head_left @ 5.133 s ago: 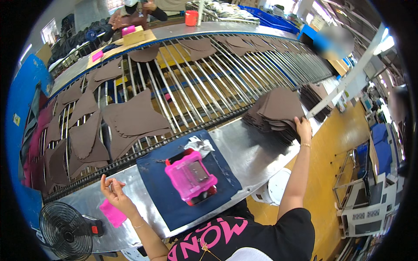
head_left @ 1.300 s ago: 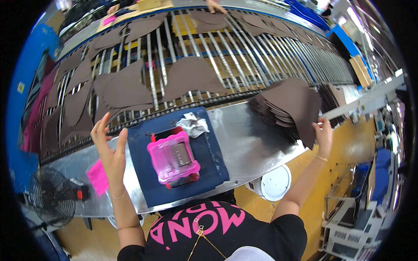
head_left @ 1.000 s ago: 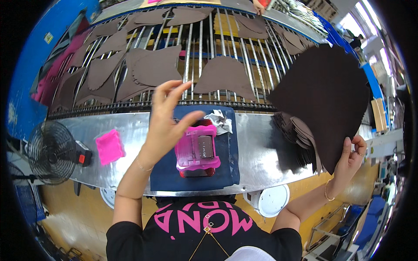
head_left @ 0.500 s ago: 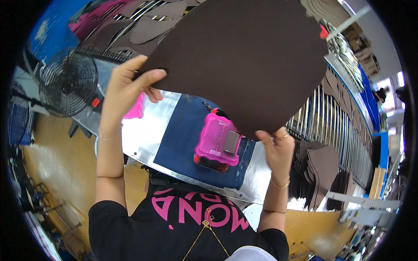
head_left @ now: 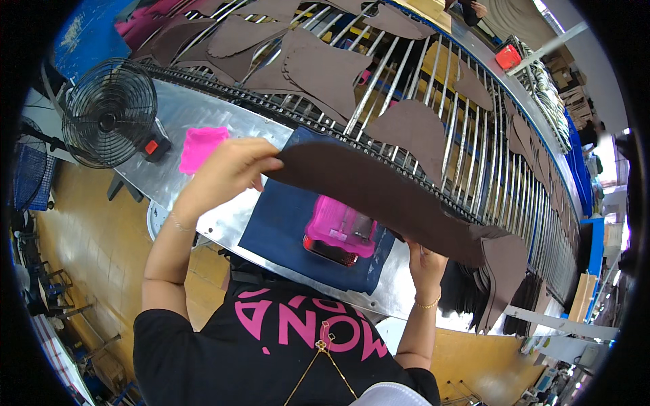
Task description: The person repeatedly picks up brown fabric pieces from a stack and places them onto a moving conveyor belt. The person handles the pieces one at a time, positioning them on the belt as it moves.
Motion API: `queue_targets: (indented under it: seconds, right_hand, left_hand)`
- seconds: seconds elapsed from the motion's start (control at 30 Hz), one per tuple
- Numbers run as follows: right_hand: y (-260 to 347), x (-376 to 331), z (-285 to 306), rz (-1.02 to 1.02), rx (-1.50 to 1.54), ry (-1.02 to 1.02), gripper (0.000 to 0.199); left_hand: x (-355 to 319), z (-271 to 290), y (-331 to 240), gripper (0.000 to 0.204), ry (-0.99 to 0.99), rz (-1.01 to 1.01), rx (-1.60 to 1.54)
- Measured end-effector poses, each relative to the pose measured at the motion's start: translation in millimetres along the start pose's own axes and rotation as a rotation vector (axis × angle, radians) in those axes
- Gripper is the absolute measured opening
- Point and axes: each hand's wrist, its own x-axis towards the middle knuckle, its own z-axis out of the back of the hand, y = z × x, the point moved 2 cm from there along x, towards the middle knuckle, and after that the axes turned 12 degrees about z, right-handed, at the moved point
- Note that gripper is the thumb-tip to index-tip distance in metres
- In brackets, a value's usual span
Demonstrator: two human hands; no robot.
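Left hand point(head_left: 227, 172) and right hand point(head_left: 425, 262) grip one brown sheet point(head_left: 379, 196) above one pink tool point(head_left: 340, 230); roughly eight cut pieces point(head_left: 318, 68) lie on the rack point(head_left: 467, 142).

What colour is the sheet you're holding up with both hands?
Dark brown, plain; the sheet shows best in the head view, above the pink device.

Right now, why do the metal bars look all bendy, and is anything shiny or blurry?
In the head view, the fisheye lens curves the straight conveyor rods and leaves a black ring round the rim; the metal table gleams with pale glare near the fan; the brown sheet, held by the left hand and right hand, looks sharp, while the far right edge washes out bright.
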Motion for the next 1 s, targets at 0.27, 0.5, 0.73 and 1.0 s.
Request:
queue_targets:
  seconds: [0.27, 0.5, 0.73, 1.0]
  right_hand:
    - [-13, -103, 57, -0.543, 0.054, -0.112, 0.010]
    - [5, -112, 160, -0.549, -0.098, -0.015, 0.009]
    - [-15, -11, 158, -0.571, 0.176, -0.751, 0.027]
    - [-149, 73, -22, -0.700, 1.147, -0.688, 0.031]
  left_hand:
    - [31, -80, -39, 0.012, 0.112, -0.490, 0.319]
    - [49, -132, -80, 0.010, 0.209, -0.714, 0.381]
    - [90, -102, -106, 0.030, -0.183, -0.645, 0.040]
    - [59, -3, -42, 0.045, -0.389, -0.205, -0.214]
